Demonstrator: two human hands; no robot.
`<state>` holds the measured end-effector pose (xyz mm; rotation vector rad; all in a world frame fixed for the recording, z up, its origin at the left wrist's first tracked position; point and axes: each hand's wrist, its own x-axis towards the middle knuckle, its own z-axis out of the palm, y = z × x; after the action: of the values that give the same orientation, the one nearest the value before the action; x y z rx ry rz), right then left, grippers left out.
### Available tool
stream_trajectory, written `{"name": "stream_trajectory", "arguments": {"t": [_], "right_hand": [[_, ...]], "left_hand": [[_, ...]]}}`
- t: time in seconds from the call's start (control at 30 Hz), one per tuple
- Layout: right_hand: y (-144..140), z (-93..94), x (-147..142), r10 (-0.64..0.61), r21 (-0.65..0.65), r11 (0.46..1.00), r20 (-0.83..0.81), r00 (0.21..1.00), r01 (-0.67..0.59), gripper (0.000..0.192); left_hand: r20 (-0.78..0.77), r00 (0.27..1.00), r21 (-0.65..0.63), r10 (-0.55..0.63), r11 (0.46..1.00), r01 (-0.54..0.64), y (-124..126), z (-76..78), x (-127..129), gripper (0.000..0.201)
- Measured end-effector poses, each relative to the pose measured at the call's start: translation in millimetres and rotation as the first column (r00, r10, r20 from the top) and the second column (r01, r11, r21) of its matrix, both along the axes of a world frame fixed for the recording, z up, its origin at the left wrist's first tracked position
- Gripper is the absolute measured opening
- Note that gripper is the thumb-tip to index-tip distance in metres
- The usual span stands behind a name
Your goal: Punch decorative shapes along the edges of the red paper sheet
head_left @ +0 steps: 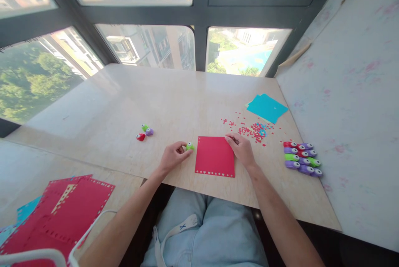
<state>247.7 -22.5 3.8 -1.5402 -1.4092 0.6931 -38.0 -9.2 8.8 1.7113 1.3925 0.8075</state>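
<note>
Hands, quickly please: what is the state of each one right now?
Left hand: closed on the green paper punch.
Right hand: fingers curled, resting on the red paper's top corner; a grip cannot be told.

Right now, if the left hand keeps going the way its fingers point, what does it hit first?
The left hand holds a small green punch and points right, toward the red paper square. Its near edge comes first, just past the punch. The right hand rests on the far corner. Depth looks flat on the table, so fairly sure.
</note>
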Motion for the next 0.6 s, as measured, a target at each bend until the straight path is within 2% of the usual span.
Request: {"name": "stream_trajectory", "arguments": {"t": [0.1,0.2,0.3,0.4,0.5,0.6], "right_hand": [[-0.3,-0.4,0.5,-0.009,-0.001,1.0,-0.022,1.0,0.009,0.033],[-0.9,0.8,0.9,-0.02,-0.005,1.0,-0.109,0.994,0.019,0.034],[-2.0,2.7,-0.8,-0.018,-0.037,0.999,-0.231,0.973,0.01,0.036],[-2.6,2.6,-5.7,0.037,-0.082,0.995,-0.279,0.96,-0.063,0.038],[-2.3,-0.6,-13.0,0.124,-0.103,0.983,-0.24,0.963,-0.152,0.035],[-1.7,-4.7,-20.3,0.161,-0.081,0.982,-0.133,0.978,-0.173,0.031]], "left_hand": [[0.232,0.965,-0.104,0.123,0.989,-0.101,-3.3,2.9,-0.4,0.034],[0.376,0.897,-0.168,0.235,0.969,-0.183,-7.3,5.0,-0.8,0.036],[0.416,0.867,-0.155,0.275,0.961,-0.23,-10.1,5.6,0.9,0.034],[0.417,0.869,-0.133,0.267,0.964,-0.233,-11.8,5.3,4.1,0.033],[0.417,0.874,-0.117,0.25,0.968,-0.221,-12.8,4.3,6.7,0.033],[0.412,0.879,-0.1,0.24,0.971,-0.218,-13.6,2.9,8.5,0.033]]}}
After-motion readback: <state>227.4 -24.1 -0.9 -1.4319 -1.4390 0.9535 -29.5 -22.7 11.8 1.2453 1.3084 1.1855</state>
